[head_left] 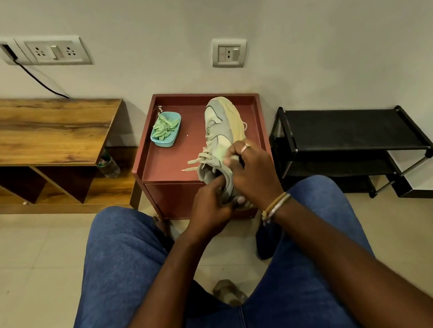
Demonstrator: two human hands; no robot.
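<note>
A grey and cream sneaker (221, 126) lies tilted on its side on the reddish-brown side table (173, 165), toe toward the wall. My left hand (210, 206) grips the shoe's heel collar at the table's front edge. My right hand (250, 171) curls over the upper near the tongue and pinches a pale green lace. Loose lace ends (196, 163) stick out to the left of the shoe. A blue plastic tub (165, 129) holding more pale green laces sits at the table's back left.
A wooden bench with open shelves (40, 133) stands to the left, a water bottle (108, 165) beside it. A black shoe rack (350, 135) stands to the right. My knees in blue jeans frame the tiled floor below.
</note>
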